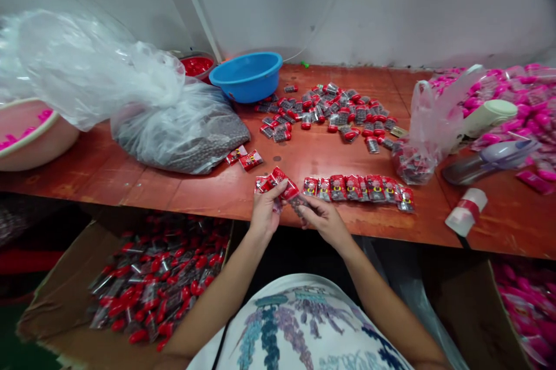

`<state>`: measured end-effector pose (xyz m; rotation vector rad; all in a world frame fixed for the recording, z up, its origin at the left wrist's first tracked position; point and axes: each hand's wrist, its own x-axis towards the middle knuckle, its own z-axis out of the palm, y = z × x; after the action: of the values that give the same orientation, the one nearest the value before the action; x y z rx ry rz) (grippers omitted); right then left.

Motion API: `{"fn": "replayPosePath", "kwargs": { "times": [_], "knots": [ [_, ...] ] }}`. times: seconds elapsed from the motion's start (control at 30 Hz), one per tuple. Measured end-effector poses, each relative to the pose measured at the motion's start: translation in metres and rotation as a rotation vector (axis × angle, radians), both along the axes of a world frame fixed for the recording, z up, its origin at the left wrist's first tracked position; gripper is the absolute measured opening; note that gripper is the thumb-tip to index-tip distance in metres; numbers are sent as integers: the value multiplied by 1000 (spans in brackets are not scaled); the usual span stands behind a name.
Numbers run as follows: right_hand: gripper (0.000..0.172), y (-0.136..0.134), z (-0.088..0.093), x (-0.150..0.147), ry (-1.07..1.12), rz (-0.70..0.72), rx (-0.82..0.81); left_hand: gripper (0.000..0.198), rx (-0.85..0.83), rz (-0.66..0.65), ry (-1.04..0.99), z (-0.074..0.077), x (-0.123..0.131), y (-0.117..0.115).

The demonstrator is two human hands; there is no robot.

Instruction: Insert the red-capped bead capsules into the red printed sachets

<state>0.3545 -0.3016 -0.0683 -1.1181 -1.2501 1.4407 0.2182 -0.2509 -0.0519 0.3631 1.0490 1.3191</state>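
Observation:
At the table's front edge my left hand (264, 212) is closed on a small clear packet with a red printed top (284, 182). More red packaging (263, 183) shows just behind its fingers; whether the hand holds that too I cannot tell. My right hand (325, 220) pinches the packet's lower end, where dark beads show through. Right of the hands lies a row of similar filled packets (351, 187), overlapping side by side. Two red packets (251, 160) rest beyond my left hand, beside a large clear plastic bag of dark beads (186, 132).
Small red-capped containers (334, 106) lie heaped behind the row, near a blue basin (247, 77). A knotted plastic bag (417, 156), a spray bottle (482, 161) and pink items (538, 103) are at right. Below left, a cardboard box (65, 300) holds red-capped containers.

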Motion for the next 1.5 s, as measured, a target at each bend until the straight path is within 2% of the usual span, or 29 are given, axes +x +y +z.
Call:
{"fn": "replayPosePath", "kwargs": {
  "times": [0.2,0.37,0.43,0.53,0.6,0.7,0.77,0.87,1.0,1.1,1.3,1.4,1.5],
  "knots": [
    [38,0,2,7,-12,-13,12,31,95,-117,88,5,-2,-7],
    [36,-2,0,9,-184,-92,178,40,151,-143,242,6,-4,-11],
    [35,-3,-1,7,-108,-123,130,41,181,-161,299,7,-5,-12],
    [32,-5,-3,2,106,-130,-35,42,175,-272,293,10,-5,-13],
    [29,-6,-6,-1,160,-172,-46,46,160,-333,264,9,-4,-15],
    [26,-8,-11,-4,80,-296,64,46,152,-321,261,6,1,-17],
    [27,-8,-13,-5,27,-325,116,41,140,-311,253,4,4,-18],
    [30,-6,-16,-1,49,-269,107,41,131,-290,199,2,4,-17],
    [37,-1,-23,6,65,-218,75,52,126,-250,212,-1,0,-14],
    [39,2,-29,9,-23,-232,86,52,104,-279,221,-7,0,-15],
    [30,2,-35,19,-209,-292,69,45,38,-344,138,-28,9,-16],
    [29,6,-39,32,-373,-375,126,43,-35,-336,21,-37,11,-11],
    [31,12,-38,45,-664,-510,193,34,-148,-277,-165,-42,7,-2]
  ]
}}
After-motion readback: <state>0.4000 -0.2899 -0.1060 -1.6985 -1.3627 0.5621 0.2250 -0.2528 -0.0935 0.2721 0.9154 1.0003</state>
